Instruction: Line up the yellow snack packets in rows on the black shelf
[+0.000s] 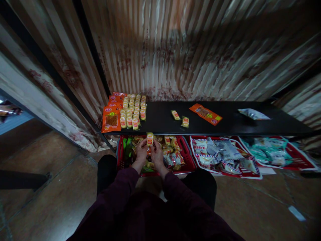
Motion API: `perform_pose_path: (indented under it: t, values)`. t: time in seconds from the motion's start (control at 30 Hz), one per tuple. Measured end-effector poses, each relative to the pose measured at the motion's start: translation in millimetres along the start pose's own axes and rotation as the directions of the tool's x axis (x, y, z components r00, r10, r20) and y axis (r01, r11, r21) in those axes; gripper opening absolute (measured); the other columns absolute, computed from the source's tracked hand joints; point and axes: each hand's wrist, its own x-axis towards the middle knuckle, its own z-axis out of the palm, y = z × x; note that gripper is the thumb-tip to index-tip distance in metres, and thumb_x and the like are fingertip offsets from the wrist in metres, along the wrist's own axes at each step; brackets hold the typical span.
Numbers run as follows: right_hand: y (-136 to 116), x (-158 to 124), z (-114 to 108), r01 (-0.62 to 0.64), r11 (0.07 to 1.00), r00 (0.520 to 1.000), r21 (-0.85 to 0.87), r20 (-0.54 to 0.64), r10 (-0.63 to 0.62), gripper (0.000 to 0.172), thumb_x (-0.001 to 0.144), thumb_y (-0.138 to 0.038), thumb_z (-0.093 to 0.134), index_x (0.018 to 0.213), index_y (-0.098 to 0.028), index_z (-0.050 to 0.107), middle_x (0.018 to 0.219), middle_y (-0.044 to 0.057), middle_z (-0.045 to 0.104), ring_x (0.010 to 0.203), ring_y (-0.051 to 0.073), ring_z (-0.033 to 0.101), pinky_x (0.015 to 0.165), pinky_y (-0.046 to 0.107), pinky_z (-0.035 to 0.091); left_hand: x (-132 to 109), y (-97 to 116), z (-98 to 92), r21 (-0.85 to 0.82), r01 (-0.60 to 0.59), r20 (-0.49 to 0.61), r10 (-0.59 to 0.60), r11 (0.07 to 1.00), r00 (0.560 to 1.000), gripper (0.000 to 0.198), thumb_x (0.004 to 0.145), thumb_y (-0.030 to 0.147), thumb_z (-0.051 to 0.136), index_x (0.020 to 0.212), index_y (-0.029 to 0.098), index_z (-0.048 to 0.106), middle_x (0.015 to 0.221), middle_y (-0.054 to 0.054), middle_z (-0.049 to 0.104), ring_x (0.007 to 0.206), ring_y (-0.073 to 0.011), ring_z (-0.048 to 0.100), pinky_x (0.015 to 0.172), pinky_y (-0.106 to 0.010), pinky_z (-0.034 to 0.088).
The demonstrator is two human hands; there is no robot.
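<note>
Between the fingertips of my left hand (pixel 141 151) and my right hand (pixel 156 154) is a small yellow snack packet (pixel 149 139) with a red-and-white label, held upright. Both hands are closed on its sides, above a red basket (pixel 188 157) full of mixed snack packets. Just beyond, on the black shelf (pixel 160 125), similar yellow snack packets (pixel 135 123) stand in tight rows at the left end. Orange snack bags (pixel 111 118) stand in a line to their left.
Two yellow packets (pixel 185 122), an orange bag (pixel 205 113) and a white packet (pixel 252 114) lie loose on the shelf. Right of my knees are a basket of white packets (pixel 227 152) and one of green packets (pixel 273 150). A dark post (pixel 91 47) rises at the left, with a draped curtain (pixel 175 50) behind.
</note>
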Motion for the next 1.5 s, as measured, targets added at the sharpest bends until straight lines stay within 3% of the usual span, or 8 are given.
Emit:
perform_pose_path:
  t: [0.27, 0.53, 0.97, 1.3, 1.5]
  values:
    - [-16, 16, -1, 0.03, 0.999, 1.0, -0.021, 0.008, -0.03, 0.04, 0.086, -0.03, 0.041, 0.12, -0.018, 0.058, 0.111, 0.012, 0.064, 0.1, 0.023, 0.058, 0.092, 0.039, 0.044, 15, 3, 4.2, 0.069, -0.064, 0.016, 0.063, 0.996, 0.998, 0.04, 0.065, 0.004, 0.05, 0.097, 0.018, 0.07, 0.097, -0.006, 0.069, 0.09, -0.0151, 0.061, 0.088, -0.031, 0.046]
    - [-23, 38, 4, 0.038, 0.998, 0.999, -0.049, -0.003, -0.038, 0.04, 0.085, -0.03, 0.042, 0.119, -0.017, 0.059, 0.105, 0.012, 0.065, 0.09, 0.021, 0.059, 0.085, 0.035, 0.046, 25, 23, 10.4, 0.126, -0.154, 0.034, 0.151, 0.98, 0.988, 0.039, 0.066, 0.003, 0.048, 0.096, 0.017, 0.069, 0.094, -0.007, 0.07, 0.083, -0.0145, 0.061, 0.087, -0.031, 0.046]
    - [-32, 69, 14, 0.061, 0.996, 0.998, -0.065, 0.002, -0.061, 0.042, 0.084, -0.029, 0.043, 0.122, -0.017, 0.057, 0.103, 0.011, 0.066, 0.083, 0.02, 0.059, 0.079, 0.032, 0.046, 52, 34, 16.0, 0.169, -0.181, -0.016, 0.186, 0.969, 0.982, 0.039, 0.066, 0.001, 0.05, 0.095, 0.019, 0.068, 0.097, -0.006, 0.069, 0.087, -0.0154, 0.06, 0.089, -0.03, 0.045]
    - [-31, 92, 28, 0.095, 0.995, 0.995, -0.035, 0.031, -0.094, 0.04, 0.085, -0.028, 0.042, 0.121, -0.016, 0.056, 0.111, 0.012, 0.064, 0.097, 0.022, 0.057, 0.088, 0.035, 0.044, 72, 38, 20.7, 0.227, -0.233, -0.047, 0.249, 0.946, 0.967, 0.036, 0.067, 0.002, 0.051, 0.092, 0.019, 0.068, 0.096, -0.006, 0.067, 0.088, -0.0176, 0.059, 0.091, -0.032, 0.043]
    - [-28, 102, 34, 0.098, 0.995, 0.995, -0.037, 0.041, -0.096, 0.04, 0.085, -0.029, 0.043, 0.12, -0.016, 0.057, 0.108, 0.011, 0.065, 0.094, 0.022, 0.058, 0.088, 0.036, 0.044, 81, 42, 24.5, 0.272, -0.243, -0.052, 0.266, 0.931, 0.963, 0.038, 0.065, -0.001, 0.05, 0.091, 0.019, 0.068, 0.096, -0.006, 0.067, 0.091, -0.0183, 0.059, 0.094, -0.034, 0.041]
